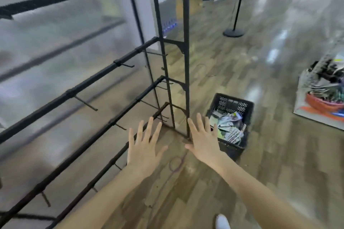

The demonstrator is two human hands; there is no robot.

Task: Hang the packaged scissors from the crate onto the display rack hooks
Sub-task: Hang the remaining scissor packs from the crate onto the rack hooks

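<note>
A black display rack [186,61] with several horizontal bars and bare hooks [85,102] fills the left side. On the wood floor to its right stands a black plastic crate [242,106] holding a heap of packaged scissors [229,126]. My left hand [145,147] is stretched out, fingers spread, holding nothing, in front of the rack's lowest bars. My right hand [204,141] is also spread and empty, beside the rack's corner post, its fingertips over the crate's near left rim.
A black pole on a round base [233,32] stands farther back on the floor. A bag with colourful goods [323,98] lies at the right edge. A thin purple cord loop [176,163] lies on the floor between my hands. My white shoe [222,222] shows below.
</note>
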